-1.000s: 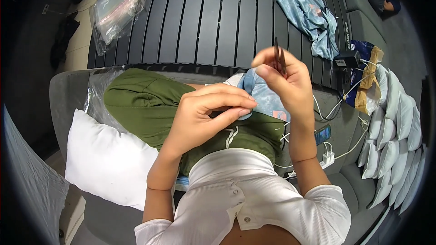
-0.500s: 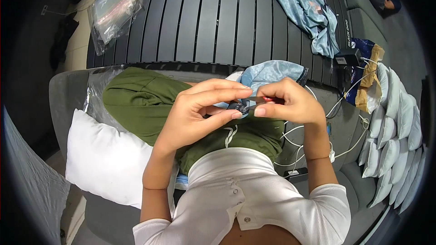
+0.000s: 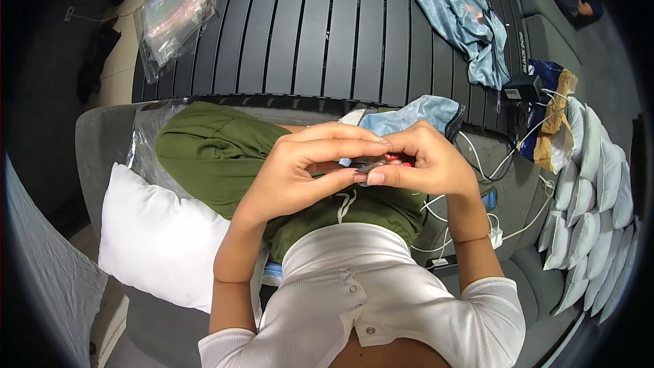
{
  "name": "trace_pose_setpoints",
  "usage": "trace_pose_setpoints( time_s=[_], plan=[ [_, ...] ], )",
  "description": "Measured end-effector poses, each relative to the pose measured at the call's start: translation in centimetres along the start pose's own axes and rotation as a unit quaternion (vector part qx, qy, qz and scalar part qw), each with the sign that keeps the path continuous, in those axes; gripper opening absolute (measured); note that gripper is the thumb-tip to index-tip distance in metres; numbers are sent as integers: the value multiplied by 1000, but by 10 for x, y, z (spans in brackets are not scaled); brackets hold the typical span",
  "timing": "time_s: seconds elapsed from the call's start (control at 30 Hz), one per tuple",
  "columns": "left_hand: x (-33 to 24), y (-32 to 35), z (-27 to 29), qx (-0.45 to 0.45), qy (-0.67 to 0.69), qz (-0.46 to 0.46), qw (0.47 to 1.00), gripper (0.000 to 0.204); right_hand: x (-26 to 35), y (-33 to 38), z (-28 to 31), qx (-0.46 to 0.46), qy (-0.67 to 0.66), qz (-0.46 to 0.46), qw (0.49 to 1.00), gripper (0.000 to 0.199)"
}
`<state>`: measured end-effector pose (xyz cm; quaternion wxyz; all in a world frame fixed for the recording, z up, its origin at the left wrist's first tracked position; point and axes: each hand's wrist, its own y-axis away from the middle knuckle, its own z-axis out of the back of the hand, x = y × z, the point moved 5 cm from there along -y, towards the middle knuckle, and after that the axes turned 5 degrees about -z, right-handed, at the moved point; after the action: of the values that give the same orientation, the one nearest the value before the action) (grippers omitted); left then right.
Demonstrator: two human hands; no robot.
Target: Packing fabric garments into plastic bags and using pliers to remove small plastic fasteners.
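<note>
Head view, left to right: white pillow [image 3: 160, 245] against the grey seat, olive-green garment [image 3: 211, 150] across the lap. Left hand [image 3: 306, 170] and right hand [image 3: 426, 163] meet fingertip to fingertip over the lap, both pinched shut on a small dark tool [image 3: 371, 165], thin and metallic-looking with a touch of red; its kind is too hidden to tell. Light-blue cloth [image 3: 412, 114] lies just behind the hands, on the lap's far edge. Judgement: work on the cloth looks mid-way; no finished result shows. White cables [image 3: 507, 157] trail right, toward stacked white pads [image 3: 589, 191].
</note>
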<state>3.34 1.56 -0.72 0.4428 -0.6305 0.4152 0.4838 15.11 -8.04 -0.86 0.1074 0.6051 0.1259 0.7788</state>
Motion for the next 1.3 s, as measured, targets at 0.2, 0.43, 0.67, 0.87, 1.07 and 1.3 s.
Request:
trace_pose_setpoints(
  time_s=[0.2, 0.43, 0.67, 0.87, 1.07, 1.3],
  plan=[
    [1, 0, 0, 10, -12, 1, 1000, 35, 3, 1, 1, -20, 31, 16, 999, 28],
    [-2, -1, 1, -3, -11, 8, 1000, 40, -5, 1, 10, -13, -62, 12, 998, 45],
    [22, 16, 34, -144, 29, 29, 989, 59, -67, 32, 84, -282, -43, -39, 958, 38],
    [103, 69, 75, -274, -26, 246, 929, 62, -147, 78, 112, -439, 260, -340, 790, 49],
    [99, 66, 76, -208, -444, 294, 821, 57, -225, 91, 75, -402, 189, -409, 797, 52],
    [84, 70, 110, -293, -395, 328, 806, 40, -271, 88, 67, -441, 84, -372, 813, 41]
  ],
)
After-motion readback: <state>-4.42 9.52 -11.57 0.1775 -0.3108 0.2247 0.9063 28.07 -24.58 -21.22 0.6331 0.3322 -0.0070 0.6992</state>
